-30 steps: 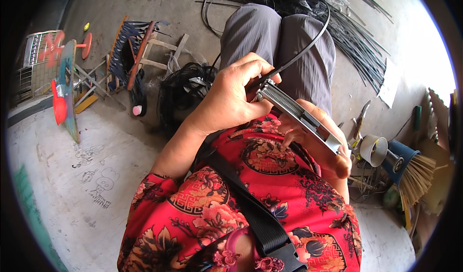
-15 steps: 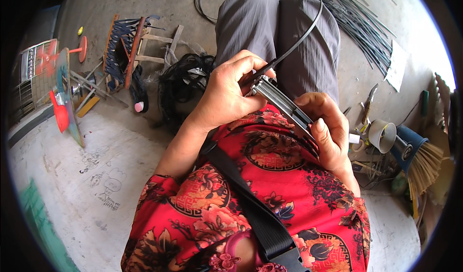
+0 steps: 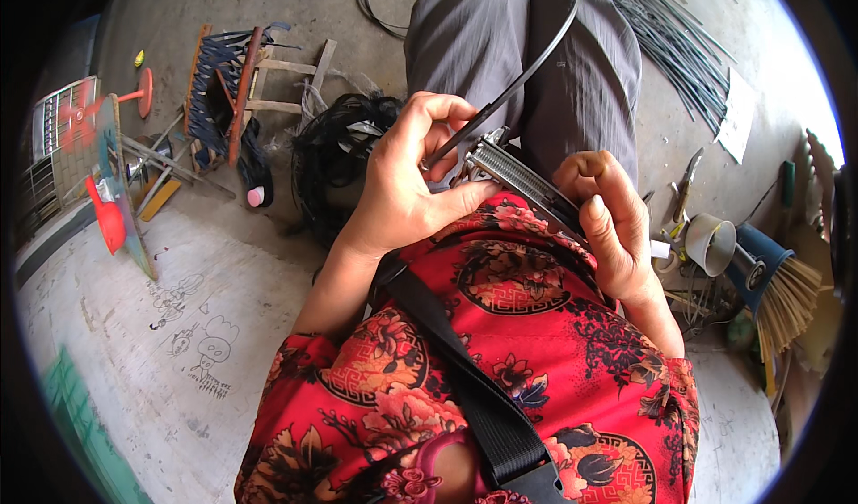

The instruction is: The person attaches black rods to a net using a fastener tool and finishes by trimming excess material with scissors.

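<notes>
My left hand (image 3: pixel 393 178) has its fingers bent round the end of a thin black cable (image 3: pixel 534 66). The cable curves up past my knees. The thumb of this hand lies against a narrow metal piece (image 3: pixel 511 169) with a ribbed, spring-like face and a dark lower end. It slants across my lap, just above the red flowered cloth. My right hand (image 3: pixel 617 231) holds its lower end, fingers curled and thumb raised beside it; the exact contact is partly hidden. A small gap shows between the cable and the ribbed face.
Black strips (image 3: pixel 344 164) lie coiled left of my knees, near a wooden-framed stool (image 3: pixel 246 97). Long dark rods (image 3: pixel 670 53) spread over the floor at upper right. Pliers (image 3: pixel 687 182), a white cup-like container (image 3: pixel 710 240) and a straw broom (image 3: pixel 786 298) are at right.
My left fingers have opened somewhat and the cable end has shifted slightly away from the metal piece, showing more of it. My right fingers have loosened and lifted slightly.
</notes>
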`<state>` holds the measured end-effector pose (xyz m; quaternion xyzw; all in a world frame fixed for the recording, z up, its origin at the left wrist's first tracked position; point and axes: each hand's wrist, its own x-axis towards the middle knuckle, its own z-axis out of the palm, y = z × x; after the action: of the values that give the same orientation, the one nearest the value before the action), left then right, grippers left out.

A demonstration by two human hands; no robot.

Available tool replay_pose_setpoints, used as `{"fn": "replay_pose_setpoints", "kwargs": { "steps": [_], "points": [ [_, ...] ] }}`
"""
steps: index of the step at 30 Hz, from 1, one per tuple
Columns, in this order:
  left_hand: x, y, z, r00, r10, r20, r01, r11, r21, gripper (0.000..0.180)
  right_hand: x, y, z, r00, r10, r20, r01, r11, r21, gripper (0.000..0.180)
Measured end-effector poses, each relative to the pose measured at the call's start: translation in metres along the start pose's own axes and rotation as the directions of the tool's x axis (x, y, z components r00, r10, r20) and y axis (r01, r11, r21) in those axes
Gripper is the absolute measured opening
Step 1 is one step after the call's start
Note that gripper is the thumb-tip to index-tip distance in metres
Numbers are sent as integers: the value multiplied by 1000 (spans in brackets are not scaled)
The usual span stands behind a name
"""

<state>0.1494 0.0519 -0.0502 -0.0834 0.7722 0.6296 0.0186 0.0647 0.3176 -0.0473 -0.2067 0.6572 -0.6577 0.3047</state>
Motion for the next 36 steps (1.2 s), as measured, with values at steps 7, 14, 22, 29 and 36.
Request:
{"fn": "replay_pose_setpoints", "kwargs": {
  "steps": [7,14,22,29,36],
  "points": [
    [-9,-6,1,998,-47,-40,46,999,-27,60,13,5,-11,955,-185,230,219,967,-128,54],
    [-8,-9,0,998,-43,-39,45,998,40,48,14,12,-2,958,-220,182,262,930,-257,66],
    [-7,-14,7,994,-85,-67,85,996,-7,44,11,11,-4,959,-212,189,262,919,-296,59],
    [-6,-21,6,997,-65,-44,68,996,59,37,12,13,-7,960,-201,197,252,926,-283,54],
    [-6,-18,8,997,-52,-55,58,993,100,34,15,10,-11,964,-170,206,221,940,-258,50]
  ]
}}
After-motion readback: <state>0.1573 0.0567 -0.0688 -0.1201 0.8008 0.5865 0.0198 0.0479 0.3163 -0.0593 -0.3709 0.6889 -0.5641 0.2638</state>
